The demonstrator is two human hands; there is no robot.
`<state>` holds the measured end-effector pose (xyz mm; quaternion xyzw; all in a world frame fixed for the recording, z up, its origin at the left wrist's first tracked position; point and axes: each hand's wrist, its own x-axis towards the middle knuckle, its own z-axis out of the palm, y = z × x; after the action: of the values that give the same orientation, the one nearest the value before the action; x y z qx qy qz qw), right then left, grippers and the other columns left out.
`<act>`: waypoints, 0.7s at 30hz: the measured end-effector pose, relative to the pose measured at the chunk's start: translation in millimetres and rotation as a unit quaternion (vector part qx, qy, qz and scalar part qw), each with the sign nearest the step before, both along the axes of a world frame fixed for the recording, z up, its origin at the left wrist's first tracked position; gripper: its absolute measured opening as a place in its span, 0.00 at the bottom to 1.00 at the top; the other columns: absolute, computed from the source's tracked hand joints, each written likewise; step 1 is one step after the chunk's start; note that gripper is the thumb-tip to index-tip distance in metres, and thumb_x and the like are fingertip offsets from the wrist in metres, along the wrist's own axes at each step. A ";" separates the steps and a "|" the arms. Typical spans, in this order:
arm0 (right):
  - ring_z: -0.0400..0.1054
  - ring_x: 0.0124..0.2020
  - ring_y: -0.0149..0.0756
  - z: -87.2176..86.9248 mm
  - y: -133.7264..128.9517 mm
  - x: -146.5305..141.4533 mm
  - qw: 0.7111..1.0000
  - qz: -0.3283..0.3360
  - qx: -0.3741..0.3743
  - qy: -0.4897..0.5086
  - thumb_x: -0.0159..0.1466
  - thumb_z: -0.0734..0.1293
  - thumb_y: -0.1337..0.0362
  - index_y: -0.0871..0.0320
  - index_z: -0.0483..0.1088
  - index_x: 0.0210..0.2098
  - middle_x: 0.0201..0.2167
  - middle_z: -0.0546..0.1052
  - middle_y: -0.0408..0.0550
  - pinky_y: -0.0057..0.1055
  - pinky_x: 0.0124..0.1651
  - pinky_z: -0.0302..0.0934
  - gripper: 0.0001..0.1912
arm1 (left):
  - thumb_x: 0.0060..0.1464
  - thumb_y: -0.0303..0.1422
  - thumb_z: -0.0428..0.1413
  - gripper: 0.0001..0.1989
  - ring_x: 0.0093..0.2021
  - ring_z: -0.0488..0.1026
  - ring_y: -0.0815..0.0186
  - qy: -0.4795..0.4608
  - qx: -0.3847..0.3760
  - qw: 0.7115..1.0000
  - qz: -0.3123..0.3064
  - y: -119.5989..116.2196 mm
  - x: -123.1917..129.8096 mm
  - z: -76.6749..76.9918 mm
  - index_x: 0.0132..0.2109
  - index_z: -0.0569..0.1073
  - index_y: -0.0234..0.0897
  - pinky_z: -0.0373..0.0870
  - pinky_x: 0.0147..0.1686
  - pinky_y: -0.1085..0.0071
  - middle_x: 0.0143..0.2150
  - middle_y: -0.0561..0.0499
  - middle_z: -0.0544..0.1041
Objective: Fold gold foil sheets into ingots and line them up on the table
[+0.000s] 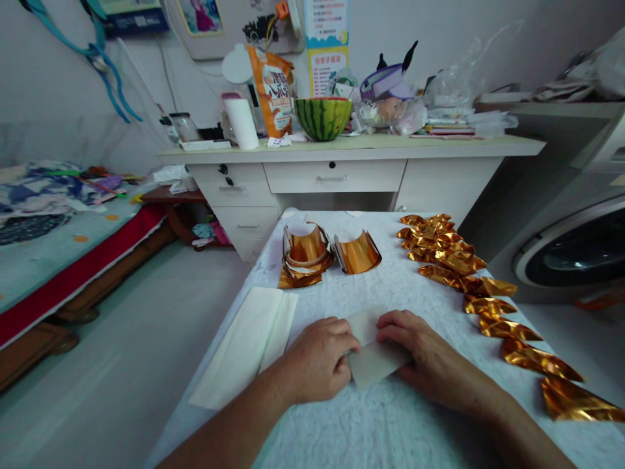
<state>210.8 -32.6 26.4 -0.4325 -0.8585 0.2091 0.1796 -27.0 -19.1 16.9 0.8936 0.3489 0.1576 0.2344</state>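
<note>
Between my hands, low over the table, is a sheet of thin whitish paper [375, 365] with a fold across it. My left hand [319, 358] pinches its left edge between thumb and fingers. On the far right side, my right hand [415, 348] grips the paper with bent fingers, the thumb partly hidden below. A stack of long pale paper sheets [244, 345] lies left of my left hand. Beyond the hands sit a curled pile of gold foil sheets [305, 251] and a smaller curved gold foil stack [360, 253].
Several folded gold foil pieces [483, 306] run along the table's right side. The cloth-covered table [332, 430] meets a white desk [336, 176] holding a halved watermelon [322, 118]. A bed [73, 241] stands left, a washing machine [581, 234] right.
</note>
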 end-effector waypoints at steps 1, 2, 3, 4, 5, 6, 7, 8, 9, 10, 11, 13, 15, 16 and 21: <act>0.67 0.50 0.46 0.9 -0.4 1.7 1.000 0.002 -0.004 0.001 0.48 0.64 0.79 0.54 0.72 0.44 0.50 0.73 0.51 0.45 0.52 0.64 0.25 | 0.47 0.25 0.58 0.14 0.41 0.70 0.61 0.005 -0.008 1.000 0.003 -0.9 0.0 1.3 0.43 0.75 0.38 0.67 0.43 0.65 0.39 0.49 0.73; 0.67 0.51 0.46 1.5 -0.7 3.6 1.000 0.005 -0.010 0.003 0.48 0.65 0.78 0.53 0.72 0.44 0.51 0.72 0.51 0.45 0.52 0.64 0.25 | 0.47 0.30 0.61 0.14 0.41 0.70 0.60 0.009 -0.013 1.000 0.006 -1.7 0.1 2.3 0.44 0.74 0.38 0.67 0.43 0.65 0.40 0.49 0.73; 0.67 0.52 0.46 1.9 -1.0 5.5 1.000 0.007 -0.017 0.006 0.48 0.66 0.78 0.53 0.71 0.44 0.52 0.72 0.51 0.45 0.53 0.64 0.25 | 0.45 0.36 0.64 0.17 0.42 0.70 0.59 0.012 -0.015 1.000 0.009 -2.4 0.4 3.1 0.44 0.74 0.39 0.67 0.42 0.64 0.41 0.49 0.73; 0.67 0.52 0.46 2.0 -1.1 7.6 1.000 0.010 -0.025 0.010 0.49 0.66 0.78 0.53 0.71 0.44 0.52 0.72 0.51 0.45 0.53 0.64 0.25 | 0.43 0.42 0.66 0.22 0.42 0.70 0.58 0.013 -0.014 1.000 0.010 -3.1 0.9 3.5 0.44 0.73 0.39 0.67 0.42 0.63 0.41 0.49 0.73; 0.67 0.53 0.46 1.8 -1.0 9.6 0.999 0.012 -0.032 0.015 0.49 0.67 0.77 0.52 0.71 0.44 0.53 0.72 0.50 0.45 0.54 0.65 0.24 | 0.39 0.47 0.67 0.26 0.42 0.69 0.57 0.014 -0.009 1.000 0.010 -3.8 1.6 3.5 0.44 0.72 0.39 0.66 0.42 0.63 0.41 0.49 0.72; 0.66 0.54 0.46 1.2 -0.8 11.5 0.999 0.014 -0.037 0.020 0.50 0.67 0.77 0.52 0.71 0.44 0.54 0.71 0.50 0.45 0.54 0.65 0.23 | 0.37 0.50 0.67 0.29 0.43 0.69 0.57 0.016 -0.004 1.000 0.011 -4.5 2.6 3.2 0.44 0.72 0.39 0.66 0.42 0.62 0.42 0.49 0.72; 0.66 0.55 0.45 0.5 -0.4 13.4 0.999 0.017 -0.041 0.024 0.51 0.67 0.78 0.52 0.72 0.44 0.55 0.71 0.50 0.44 0.54 0.65 0.23 | 0.35 0.52 0.67 0.31 0.42 0.69 0.57 0.019 0.002 1.000 0.012 -5.4 3.7 2.9 0.43 0.71 0.38 0.65 0.42 0.62 0.42 0.49 0.72; 0.66 0.56 0.45 -0.4 0.1 15.0 0.999 0.022 -0.041 0.027 0.51 0.67 0.78 0.51 0.72 0.43 0.55 0.71 0.49 0.44 0.55 0.65 0.23 | 0.35 0.53 0.67 0.32 0.42 0.68 0.56 0.022 0.008 1.000 0.015 -6.3 5.1 2.6 0.43 0.70 0.38 0.65 0.42 0.62 0.42 0.49 0.72; 0.66 0.56 0.45 -1.0 0.7 16.3 0.998 0.027 -0.039 0.031 0.52 0.67 0.78 0.51 0.72 0.43 0.56 0.71 0.49 0.44 0.55 0.65 0.22 | 0.35 0.54 0.66 0.32 0.42 0.68 0.56 0.027 0.012 0.999 0.020 -7.4 6.6 2.5 0.42 0.70 0.38 0.64 0.42 0.61 0.42 0.49 0.72; 0.66 0.57 0.45 -1.4 1.4 17.3 0.998 0.032 -0.037 0.033 0.52 0.67 0.77 0.50 0.73 0.43 0.56 0.71 0.48 0.44 0.55 0.65 0.22 | 0.35 0.54 0.66 0.32 0.42 0.68 0.56 0.032 0.015 0.999 0.025 -8.5 8.1 2.7 0.42 0.70 0.38 0.64 0.42 0.61 0.42 0.49 0.72; 0.66 0.57 0.45 -1.4 2.1 17.9 0.998 0.035 -0.036 0.035 0.54 0.68 0.77 0.50 0.73 0.43 0.56 0.71 0.48 0.44 0.56 0.65 0.21 | 0.35 0.54 0.66 0.32 0.42 0.68 0.56 0.036 0.017 0.999 0.032 -9.7 9.6 3.1 0.42 0.70 0.38 0.64 0.42 0.61 0.41 0.49 0.72; 0.67 0.56 0.44 0.1 3.3 18.0 0.998 0.039 -0.039 0.041 0.56 0.68 0.74 0.50 0.74 0.43 0.55 0.71 0.48 0.44 0.55 0.65 0.18 | 0.37 0.51 0.67 0.29 0.42 0.68 0.57 0.042 0.017 0.998 0.045 -11.9 12.2 4.6 0.42 0.70 0.39 0.63 0.42 0.61 0.41 0.50 0.72; 0.67 0.55 0.44 2.6 4.3 17.1 0.997 0.043 -0.050 0.048 0.59 0.67 0.72 0.50 0.75 0.43 0.54 0.72 0.48 0.44 0.55 0.66 0.15 | 0.40 0.47 0.67 0.25 0.42 0.68 0.57 0.045 0.016 0.997 0.054 -13.8 14.2 6.1 0.41 0.70 0.39 0.63 0.42 0.62 0.40 0.50 0.72; 0.67 0.55 0.44 3.7 4.8 16.6 0.996 0.044 -0.058 0.052 0.60 0.67 0.71 0.50 0.75 0.43 0.54 0.72 0.49 0.44 0.55 0.66 0.14 | 0.41 0.46 0.67 0.23 0.42 0.68 0.57 0.044 0.016 0.997 0.056 -14.6 15.0 6.5 0.41 0.70 0.39 0.63 0.42 0.61 0.39 0.50 0.72; 0.67 0.55 0.44 2.4 6.1 17.5 0.993 0.041 -0.083 0.068 0.63 0.67 0.66 0.50 0.76 0.43 0.54 0.71 0.49 0.44 0.55 0.65 0.10 | 0.36 0.52 0.68 0.28 0.42 0.68 0.56 0.044 0.022 0.996 0.072 -17.8 18.9 4.3 0.40 0.72 0.38 0.64 0.42 0.59 0.41 0.49 0.73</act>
<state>228.2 -26.5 28.8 -0.3951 -0.8409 0.3158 0.1924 -8.1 -36.9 21.2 0.8771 0.4189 0.1422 0.1873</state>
